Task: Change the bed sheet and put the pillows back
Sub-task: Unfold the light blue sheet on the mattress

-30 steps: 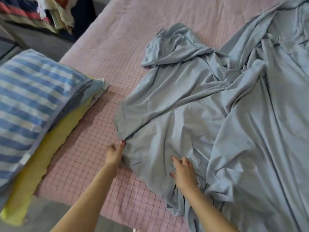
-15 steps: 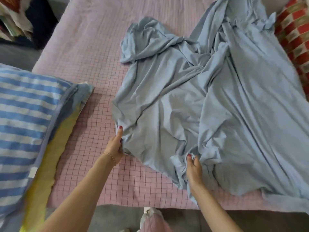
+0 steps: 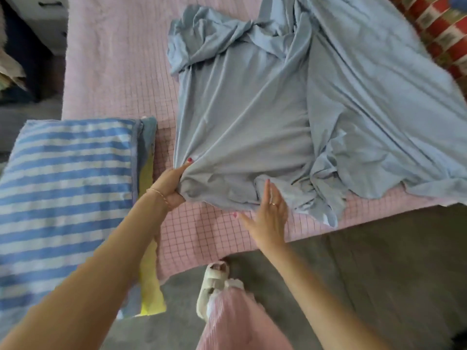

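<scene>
bed sheet [image 3: 252,109], bunched, long axis running diagonally

Sheet [image 3: 252,109] on bed [image 3: 113,72], right of pillow [image 3: 65,178]

We see soft, even daylight, brightest over the far part of the pink checked mattress cover [image 3: 113,72], where the grid washes out. Shadows are faint, gathering in the folds of the blue bed sheet [image 3: 252,109]. The far left corner stays dim. Our wide lens bends the bed's edge, and the near forearms and striped pillow [image 3: 63,185] look soft and smeared.
</scene>
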